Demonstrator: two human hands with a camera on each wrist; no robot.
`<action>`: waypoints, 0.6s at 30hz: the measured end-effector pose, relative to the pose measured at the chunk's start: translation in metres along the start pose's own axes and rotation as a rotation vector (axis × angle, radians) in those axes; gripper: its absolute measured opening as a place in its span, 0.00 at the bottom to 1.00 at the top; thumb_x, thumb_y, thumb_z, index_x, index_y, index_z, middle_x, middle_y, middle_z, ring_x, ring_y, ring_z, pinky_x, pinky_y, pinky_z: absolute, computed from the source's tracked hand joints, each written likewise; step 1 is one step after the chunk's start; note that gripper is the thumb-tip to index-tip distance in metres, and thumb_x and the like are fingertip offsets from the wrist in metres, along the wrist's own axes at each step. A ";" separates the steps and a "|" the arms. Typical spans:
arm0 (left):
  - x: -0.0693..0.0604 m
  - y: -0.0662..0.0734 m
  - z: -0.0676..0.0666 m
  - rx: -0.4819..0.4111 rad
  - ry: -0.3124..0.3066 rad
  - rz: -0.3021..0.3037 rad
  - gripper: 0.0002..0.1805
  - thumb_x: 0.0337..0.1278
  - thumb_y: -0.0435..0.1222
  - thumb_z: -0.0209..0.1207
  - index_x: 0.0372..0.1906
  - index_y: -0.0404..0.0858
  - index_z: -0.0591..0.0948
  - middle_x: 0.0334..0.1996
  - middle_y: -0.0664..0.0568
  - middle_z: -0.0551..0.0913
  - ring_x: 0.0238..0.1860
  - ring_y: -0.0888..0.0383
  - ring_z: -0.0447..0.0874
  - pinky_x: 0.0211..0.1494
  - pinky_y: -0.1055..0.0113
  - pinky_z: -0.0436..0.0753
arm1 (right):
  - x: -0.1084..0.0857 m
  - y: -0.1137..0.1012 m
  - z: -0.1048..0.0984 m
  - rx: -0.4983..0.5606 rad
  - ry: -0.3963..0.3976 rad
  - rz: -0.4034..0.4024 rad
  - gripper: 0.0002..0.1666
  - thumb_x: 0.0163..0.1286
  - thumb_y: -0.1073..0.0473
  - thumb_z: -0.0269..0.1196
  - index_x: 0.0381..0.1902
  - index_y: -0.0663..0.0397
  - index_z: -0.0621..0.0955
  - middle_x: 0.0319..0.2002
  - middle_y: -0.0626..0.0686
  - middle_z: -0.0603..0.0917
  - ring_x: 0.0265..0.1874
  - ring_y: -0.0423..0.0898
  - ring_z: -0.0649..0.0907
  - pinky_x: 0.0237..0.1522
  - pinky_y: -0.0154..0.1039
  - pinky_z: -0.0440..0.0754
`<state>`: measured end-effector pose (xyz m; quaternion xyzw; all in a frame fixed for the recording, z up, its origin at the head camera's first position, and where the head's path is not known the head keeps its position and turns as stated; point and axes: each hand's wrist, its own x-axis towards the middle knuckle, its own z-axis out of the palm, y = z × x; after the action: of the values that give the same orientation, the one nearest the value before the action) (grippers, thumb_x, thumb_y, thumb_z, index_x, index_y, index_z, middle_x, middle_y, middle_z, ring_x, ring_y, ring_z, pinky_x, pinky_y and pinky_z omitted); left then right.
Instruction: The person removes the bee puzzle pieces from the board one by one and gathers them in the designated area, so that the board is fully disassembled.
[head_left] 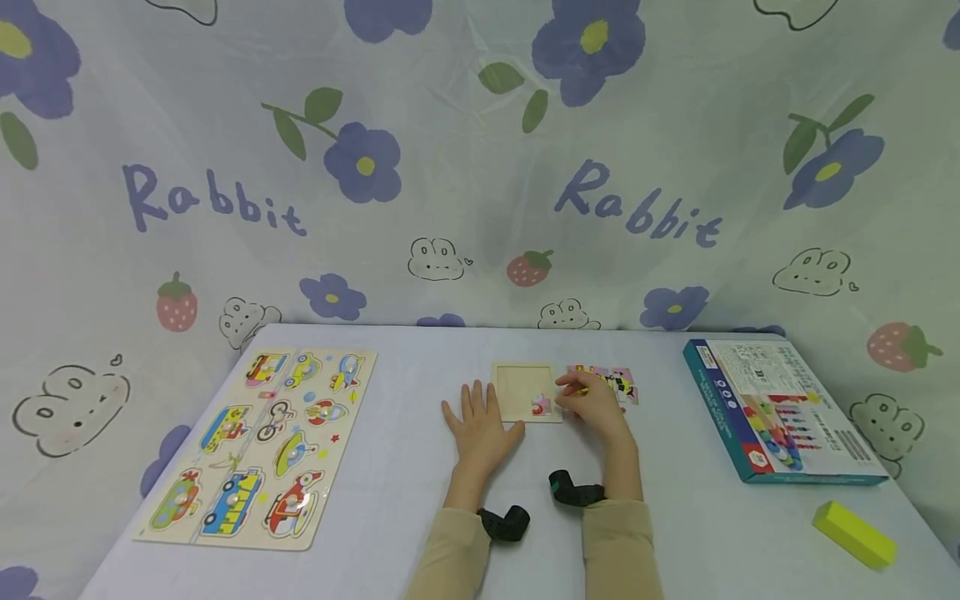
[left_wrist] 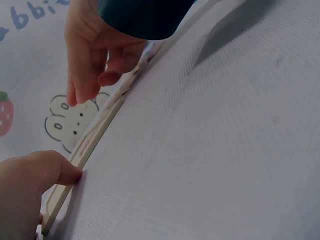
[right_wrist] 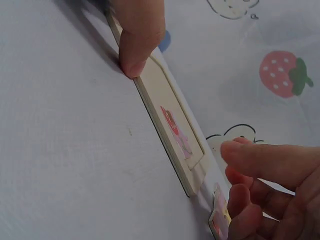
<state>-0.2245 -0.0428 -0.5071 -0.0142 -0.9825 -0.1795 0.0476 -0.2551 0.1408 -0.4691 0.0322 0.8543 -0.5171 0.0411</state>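
Note:
A small square wooden puzzle tray (head_left: 521,381) lies flat at the far middle of the table, with one pink-and-red jigsaw piece (head_left: 541,405) in its near right corner. My left hand (head_left: 480,429) is spread at the tray's left side; its thumb (left_wrist: 67,172) touches the near edge. Just right of the tray, my right hand (head_left: 596,404) is raised with loosely bent fingers, and the right wrist view shows nothing between them. Several loose pink, yellow and black jigsaw pieces (head_left: 622,383) lie beside and partly beneath that hand, which hides some of them.
On the left lies a large wooden peg board (head_left: 255,458) with vehicle shapes. A flat colourful box (head_left: 787,417) rests at the right, with a yellow block (head_left: 855,535) nearer the front. A printed curtain (head_left: 480,183) hangs behind the table.

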 end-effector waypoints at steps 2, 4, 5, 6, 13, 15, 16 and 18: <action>0.000 0.000 0.000 -0.002 0.004 0.001 0.45 0.50 0.56 0.55 0.68 0.33 0.60 0.69 0.37 0.55 0.71 0.40 0.44 0.64 0.35 0.35 | -0.001 -0.002 0.003 -0.056 -0.033 -0.016 0.16 0.53 0.66 0.66 0.42 0.59 0.80 0.31 0.53 0.77 0.23 0.43 0.73 0.23 0.34 0.73; 0.000 0.000 0.000 -0.001 0.005 0.002 0.45 0.50 0.56 0.55 0.68 0.33 0.60 0.69 0.37 0.55 0.71 0.40 0.43 0.64 0.35 0.35 | -0.001 -0.002 0.005 -0.092 -0.066 -0.033 0.18 0.51 0.67 0.67 0.42 0.59 0.81 0.29 0.52 0.76 0.23 0.43 0.73 0.22 0.34 0.72; 0.000 -0.001 0.000 -0.001 0.005 0.002 0.45 0.50 0.57 0.54 0.68 0.33 0.60 0.69 0.37 0.55 0.71 0.40 0.43 0.64 0.35 0.35 | -0.001 -0.002 0.007 -0.111 -0.078 -0.044 0.19 0.50 0.67 0.67 0.43 0.58 0.81 0.29 0.51 0.76 0.23 0.43 0.72 0.22 0.34 0.71; 0.000 -0.001 0.000 -0.001 0.004 0.002 0.45 0.50 0.57 0.54 0.69 0.33 0.60 0.69 0.38 0.55 0.71 0.40 0.43 0.64 0.35 0.34 | -0.001 -0.002 0.008 -0.126 -0.087 -0.057 0.20 0.49 0.67 0.67 0.43 0.58 0.81 0.28 0.51 0.76 0.23 0.43 0.72 0.23 0.34 0.71; 0.000 -0.001 0.001 -0.019 0.002 0.004 0.45 0.50 0.56 0.54 0.69 0.35 0.59 0.69 0.37 0.55 0.71 0.40 0.43 0.63 0.35 0.34 | 0.000 -0.003 0.013 -0.250 -0.122 -0.136 0.25 0.45 0.65 0.70 0.46 0.55 0.82 0.27 0.48 0.75 0.23 0.42 0.71 0.27 0.35 0.68; 0.000 -0.001 0.001 -0.025 0.006 0.009 0.44 0.50 0.56 0.55 0.69 0.37 0.59 0.69 0.37 0.55 0.71 0.39 0.43 0.63 0.34 0.33 | 0.000 -0.004 0.014 -0.272 -0.127 -0.144 0.27 0.45 0.64 0.71 0.47 0.56 0.81 0.26 0.48 0.75 0.23 0.42 0.71 0.27 0.35 0.68; 0.000 -0.001 0.002 -0.025 0.009 0.012 0.44 0.50 0.56 0.55 0.69 0.38 0.60 0.69 0.37 0.56 0.71 0.39 0.43 0.63 0.34 0.34 | 0.000 -0.005 0.014 -0.283 -0.128 -0.143 0.27 0.45 0.64 0.71 0.48 0.56 0.81 0.26 0.48 0.75 0.24 0.42 0.71 0.27 0.35 0.68; 0.000 -0.002 0.002 -0.024 0.013 0.020 0.42 0.50 0.56 0.54 0.69 0.40 0.61 0.68 0.37 0.56 0.71 0.38 0.44 0.63 0.34 0.34 | 0.000 -0.005 0.015 -0.306 -0.130 -0.150 0.28 0.45 0.63 0.71 0.48 0.56 0.81 0.26 0.48 0.74 0.24 0.42 0.71 0.28 0.35 0.67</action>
<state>-0.2249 -0.0436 -0.5094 -0.0232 -0.9797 -0.1911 0.0558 -0.2547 0.1252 -0.4717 -0.0717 0.9185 -0.3839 0.0620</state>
